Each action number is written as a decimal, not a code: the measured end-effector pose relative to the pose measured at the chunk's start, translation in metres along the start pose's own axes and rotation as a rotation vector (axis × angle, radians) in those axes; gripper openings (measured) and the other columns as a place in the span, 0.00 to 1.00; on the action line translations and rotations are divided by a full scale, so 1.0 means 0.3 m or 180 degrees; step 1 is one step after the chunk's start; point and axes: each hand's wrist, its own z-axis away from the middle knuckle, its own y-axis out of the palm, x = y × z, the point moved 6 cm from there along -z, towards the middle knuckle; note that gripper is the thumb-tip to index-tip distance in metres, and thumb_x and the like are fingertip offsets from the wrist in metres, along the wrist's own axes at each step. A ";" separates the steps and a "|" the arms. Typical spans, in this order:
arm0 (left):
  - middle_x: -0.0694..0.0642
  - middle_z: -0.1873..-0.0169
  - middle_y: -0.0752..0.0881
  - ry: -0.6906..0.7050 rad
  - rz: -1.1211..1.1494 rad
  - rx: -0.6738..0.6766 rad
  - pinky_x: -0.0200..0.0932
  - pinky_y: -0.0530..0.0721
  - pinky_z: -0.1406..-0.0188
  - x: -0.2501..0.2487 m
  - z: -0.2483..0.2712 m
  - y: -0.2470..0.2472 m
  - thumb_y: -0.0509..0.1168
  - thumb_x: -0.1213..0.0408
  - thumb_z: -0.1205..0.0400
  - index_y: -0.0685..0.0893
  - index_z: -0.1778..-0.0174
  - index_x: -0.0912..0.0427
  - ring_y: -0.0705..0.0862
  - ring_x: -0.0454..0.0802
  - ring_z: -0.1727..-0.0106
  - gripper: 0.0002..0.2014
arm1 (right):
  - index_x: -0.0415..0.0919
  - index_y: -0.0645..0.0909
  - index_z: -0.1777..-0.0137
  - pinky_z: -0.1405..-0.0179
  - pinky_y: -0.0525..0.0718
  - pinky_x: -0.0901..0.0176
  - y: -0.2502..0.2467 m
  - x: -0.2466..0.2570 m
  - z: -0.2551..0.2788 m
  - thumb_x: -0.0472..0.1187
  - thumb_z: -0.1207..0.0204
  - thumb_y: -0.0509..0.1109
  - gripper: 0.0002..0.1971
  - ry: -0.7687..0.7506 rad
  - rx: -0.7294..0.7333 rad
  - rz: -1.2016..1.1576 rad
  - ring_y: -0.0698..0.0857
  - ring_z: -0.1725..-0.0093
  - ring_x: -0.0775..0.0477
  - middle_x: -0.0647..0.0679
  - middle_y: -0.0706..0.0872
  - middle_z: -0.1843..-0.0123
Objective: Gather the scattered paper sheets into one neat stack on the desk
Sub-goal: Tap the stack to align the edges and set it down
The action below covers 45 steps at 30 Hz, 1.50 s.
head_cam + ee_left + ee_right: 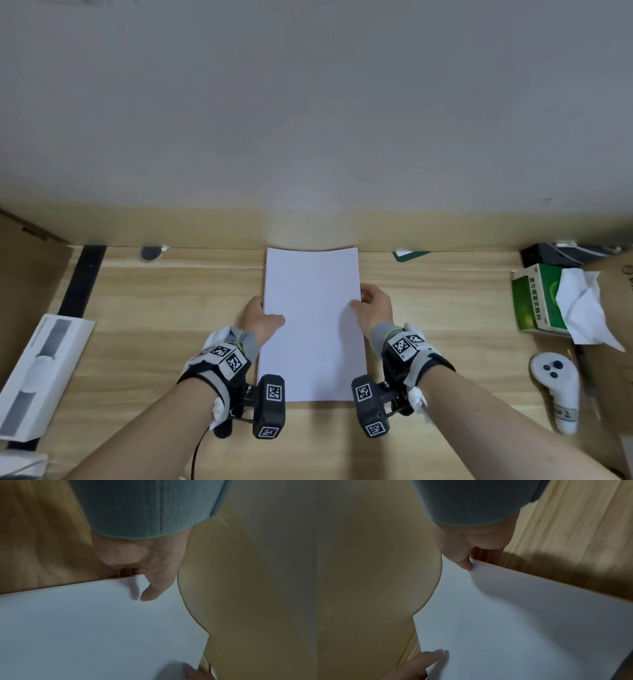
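While both hands pinch it | left hand (261, 318) and right hand (371, 310) at stack (313, 325) long edges | long axis runs away, toward wall (308, 120) | hands equally near

Plain grey wall (308, 102) behind light wood desk (154, 308); cardboard panels (24, 274) at L & R edges.

Paper stack (313, 325): white, squared, lying lengthwise on the wooden desk (154, 308), far end reaching the wall. It is being gripped at its left edge by the left hand (259, 320) and at its right edge by the right hand (373, 308), thumbs on top. Green box (534, 298) with crumpled tissue (582, 308) and white controller (556, 390) are being kept at right; white tray (37, 373) at left.
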 end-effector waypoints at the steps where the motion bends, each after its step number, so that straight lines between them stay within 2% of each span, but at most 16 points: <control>1: 0.60 0.50 0.86 0.0046 -0.0003 -0.0037 0.52 0.85 0.54 -0.010 0.014 -0.001 0.68 0.72 0.31 0.76 0.45 0.62 0.87 0.61 0.51 0.18 | 0.50 0.84 0.44 0.43 0.89 0.47 -0.002 0.004 0.003 0.31 0.31 0.64 0.19 0.0006 -0.0004 -0.0014 0.90 0.49 0.44 0.52 0.91 0.50; 4: 0.55 0.49 0.84 0.0189 -0.0038 -0.0173 0.43 0.81 0.58 -0.014 0.024 0.003 0.64 0.70 0.27 0.75 0.43 0.57 0.85 0.58 0.49 0.16 | 0.51 0.84 0.43 0.45 0.87 0.53 -0.003 0.016 0.020 0.29 0.29 0.62 0.20 -0.0020 -0.0017 -0.0039 0.89 0.50 0.48 0.55 0.90 0.50; 8: 0.52 0.45 0.82 0.0434 -0.0280 -0.0414 0.56 0.85 0.44 0.034 -0.018 0.008 0.60 0.56 0.39 0.80 0.48 0.50 0.81 0.56 0.41 0.23 | 0.55 0.83 0.49 0.42 0.86 0.52 0.000 0.016 0.039 0.32 0.31 0.58 0.20 -0.0352 -0.0087 0.0002 0.87 0.47 0.48 0.53 0.88 0.45; 10: 0.52 0.45 0.84 0.0416 0.0024 -0.0350 0.59 0.86 0.44 0.062 -0.029 0.014 0.59 0.54 0.41 0.81 0.50 0.46 0.83 0.58 0.42 0.22 | 0.54 0.83 0.44 0.41 0.84 0.52 0.005 -0.004 0.046 0.35 0.33 0.58 0.22 -0.0388 -0.0089 -0.0099 0.86 0.44 0.48 0.54 0.87 0.42; 12: 0.51 0.41 0.83 0.0381 0.0377 -0.0258 0.59 0.86 0.43 0.054 0.006 0.013 0.60 0.58 0.38 0.83 0.48 0.43 0.85 0.56 0.42 0.21 | 0.51 0.83 0.42 0.45 0.81 0.56 0.016 -0.019 0.054 0.32 0.33 0.57 0.23 -0.0405 -0.0003 -0.0262 0.84 0.49 0.50 0.55 0.89 0.45; 14: 0.49 0.37 0.82 0.0385 0.0609 -0.0102 0.60 0.86 0.42 0.047 0.036 0.016 0.61 0.58 0.36 0.82 0.45 0.38 0.86 0.53 0.41 0.23 | 0.49 0.81 0.34 0.37 0.78 0.54 0.025 -0.024 0.076 0.33 0.32 0.59 0.26 -0.0383 0.0068 -0.0390 0.82 0.43 0.47 0.56 0.87 0.39; 16: 0.48 0.35 0.82 0.0382 0.0698 -0.0022 0.61 0.84 0.39 0.054 0.044 0.019 0.62 0.56 0.37 0.81 0.41 0.36 0.85 0.53 0.39 0.26 | 0.49 0.74 0.22 0.22 0.71 0.49 0.028 -0.036 0.084 0.32 0.26 0.61 0.31 -0.0303 0.0050 -0.0529 0.77 0.28 0.49 0.56 0.80 0.25; 20: 0.49 0.35 0.82 0.0422 0.0692 0.0031 0.60 0.83 0.36 0.054 0.056 0.016 0.61 0.59 0.36 0.81 0.39 0.37 0.84 0.54 0.37 0.27 | 0.45 0.65 0.16 0.16 0.64 0.48 0.032 -0.043 0.088 0.29 0.21 0.62 0.33 -0.0213 0.0061 -0.0679 0.69 0.18 0.49 0.54 0.71 0.17; 22: 0.49 0.37 0.83 0.0503 0.0687 0.0069 0.55 0.84 0.38 0.040 0.071 0.013 0.61 0.61 0.33 0.81 0.38 0.39 0.84 0.54 0.38 0.26 | 0.46 0.66 0.16 0.17 0.64 0.48 0.033 -0.042 0.090 0.30 0.22 0.63 0.33 -0.0240 0.0099 -0.0665 0.69 0.20 0.50 0.56 0.71 0.19; 25: 0.49 0.45 0.89 0.0610 0.0825 0.0144 0.44 0.82 0.52 0.024 0.096 0.006 0.59 0.71 0.28 0.83 0.40 0.49 0.87 0.53 0.47 0.22 | 0.54 0.74 0.25 0.23 0.67 0.50 0.034 -0.051 0.096 0.38 0.31 0.64 0.31 -0.0273 0.0137 -0.0696 0.73 0.31 0.51 0.57 0.77 0.29; 27: 0.52 0.49 0.90 0.0612 0.0958 0.0179 0.43 0.79 0.55 0.034 0.112 -0.003 0.58 0.73 0.28 0.83 0.45 0.56 0.86 0.54 0.53 0.18 | 0.50 0.74 0.27 0.24 0.68 0.51 0.024 -0.066 0.113 0.39 0.31 0.64 0.29 -0.0281 0.0134 -0.0751 0.74 0.31 0.49 0.54 0.78 0.31; 30: 0.56 0.50 0.89 0.0595 0.1054 0.0243 0.42 0.78 0.56 0.073 0.139 -0.006 0.57 0.77 0.25 0.80 0.47 0.63 0.85 0.54 0.54 0.14 | 0.44 0.62 0.15 0.17 0.63 0.47 0.002 -0.103 0.159 0.30 0.22 0.63 0.35 -0.0186 0.0125 -0.0861 0.70 0.20 0.49 0.51 0.73 0.20; 33: 0.52 0.50 0.89 0.0616 0.1076 0.0275 0.41 0.78 0.59 0.114 0.185 0.003 0.57 0.77 0.24 0.81 0.45 0.61 0.85 0.54 0.53 0.15 | 0.44 0.60 0.14 0.15 0.61 0.47 -0.001 -0.154 0.228 0.38 0.30 0.65 0.41 -0.0207 0.0128 -0.0888 0.66 0.17 0.49 0.51 0.68 0.16; 36: 0.52 0.46 0.90 0.0610 0.1102 0.0212 0.42 0.79 0.56 0.145 0.198 0.018 0.57 0.76 0.24 0.83 0.42 0.56 0.85 0.53 0.50 0.19 | 0.45 0.60 0.14 0.14 0.60 0.46 0.007 -0.195 0.268 0.41 0.35 0.64 0.44 -0.0240 0.0105 -0.0894 0.64 0.16 0.50 0.52 0.66 0.15; 42: 0.51 0.41 0.89 0.0585 0.1041 0.0125 0.43 0.79 0.52 0.223 0.241 0.017 0.58 0.75 0.26 0.83 0.39 0.56 0.86 0.54 0.42 0.21 | 0.44 0.59 0.14 0.15 0.61 0.48 -0.004 -0.295 0.324 0.30 0.21 0.64 0.36 -0.0234 -0.0043 -0.0896 0.66 0.16 0.48 0.50 0.67 0.15; 45: 0.63 0.28 0.78 0.0412 0.0926 0.0023 0.53 0.76 0.33 0.274 0.268 -0.001 0.59 0.71 0.25 0.73 0.27 0.65 0.76 0.62 0.26 0.27 | 0.43 0.58 0.13 0.18 0.63 0.54 -0.026 -0.328 0.358 0.29 0.19 0.62 0.35 -0.0198 -0.0079 -0.0930 0.68 0.17 0.47 0.47 0.68 0.16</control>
